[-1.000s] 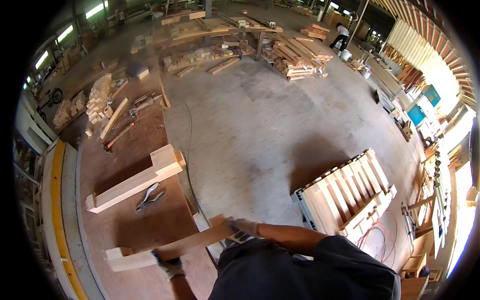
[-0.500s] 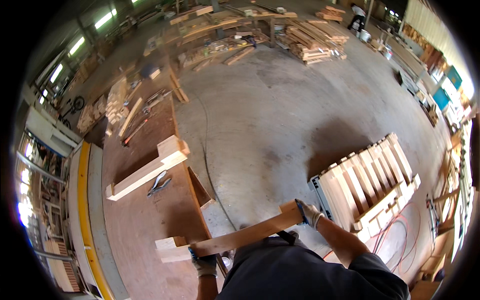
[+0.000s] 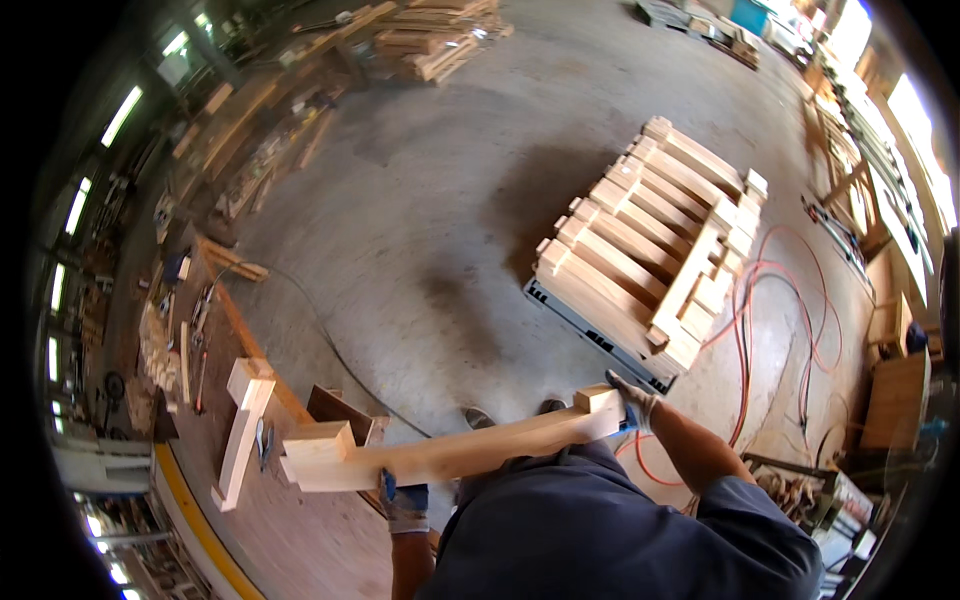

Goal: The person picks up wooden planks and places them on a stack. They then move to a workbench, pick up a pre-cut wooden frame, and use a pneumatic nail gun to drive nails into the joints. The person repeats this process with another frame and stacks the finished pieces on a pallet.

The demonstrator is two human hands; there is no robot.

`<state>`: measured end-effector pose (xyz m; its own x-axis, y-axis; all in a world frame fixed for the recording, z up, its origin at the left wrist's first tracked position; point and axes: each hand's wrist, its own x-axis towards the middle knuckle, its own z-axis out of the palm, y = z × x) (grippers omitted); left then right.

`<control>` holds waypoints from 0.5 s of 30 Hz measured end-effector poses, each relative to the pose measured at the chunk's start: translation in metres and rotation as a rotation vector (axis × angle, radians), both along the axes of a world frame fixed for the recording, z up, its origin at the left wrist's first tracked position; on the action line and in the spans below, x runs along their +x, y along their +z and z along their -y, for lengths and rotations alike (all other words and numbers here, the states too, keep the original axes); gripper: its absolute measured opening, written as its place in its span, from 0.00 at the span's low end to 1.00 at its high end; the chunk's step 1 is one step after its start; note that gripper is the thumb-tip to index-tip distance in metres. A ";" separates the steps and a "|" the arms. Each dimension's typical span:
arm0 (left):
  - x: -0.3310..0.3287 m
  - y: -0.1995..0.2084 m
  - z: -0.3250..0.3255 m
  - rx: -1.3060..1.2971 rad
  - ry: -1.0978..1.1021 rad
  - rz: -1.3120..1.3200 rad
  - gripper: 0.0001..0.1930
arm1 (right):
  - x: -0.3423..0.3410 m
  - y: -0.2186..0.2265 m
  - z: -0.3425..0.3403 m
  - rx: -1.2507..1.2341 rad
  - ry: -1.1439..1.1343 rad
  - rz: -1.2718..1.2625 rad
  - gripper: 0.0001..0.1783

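Note:
A long pale wooden beam [image 3: 460,458] with a raised block at each end lies across the front of my body. My left hand [image 3: 405,503], in a white and blue work glove, grips its lower edge near the left end. Gloved the same way, my right hand [image 3: 635,403] is closed round the far right end. Some of the fingers of both hands are hidden by the wood. On the brown worktable [image 3: 300,545] to the left rests a similar notched wooden piece [image 3: 243,430], with pliers [image 3: 264,443] beside it.
Ahead to the right, a stack of notched beams [image 3: 640,235] sits on a dark pallet [image 3: 600,340]. Red and black hoses [image 3: 745,330] loop over the floor right of it. A dark cable [image 3: 335,350] runs along the table. Lumber piles [image 3: 440,50] stand far off.
My view has turned to the right, bringing the beam stack nearer the middle. The held beam's left end has come up off the table, and both hands keep their grip.

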<state>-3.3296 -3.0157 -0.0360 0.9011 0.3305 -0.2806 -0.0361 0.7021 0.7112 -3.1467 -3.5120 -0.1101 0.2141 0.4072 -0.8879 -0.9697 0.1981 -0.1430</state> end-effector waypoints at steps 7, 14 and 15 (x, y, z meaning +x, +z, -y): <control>0.101 -0.003 0.030 -0.261 -0.292 -0.161 0.32 | -0.080 0.035 0.070 0.045 -0.274 0.001 0.27; 0.213 0.016 0.089 -0.267 -0.403 -0.241 0.39 | -0.145 0.050 0.067 0.029 -0.727 0.107 0.31; 0.227 0.016 0.097 -0.290 -0.436 -0.245 0.40 | -0.153 0.048 0.067 -0.005 -0.774 0.126 0.31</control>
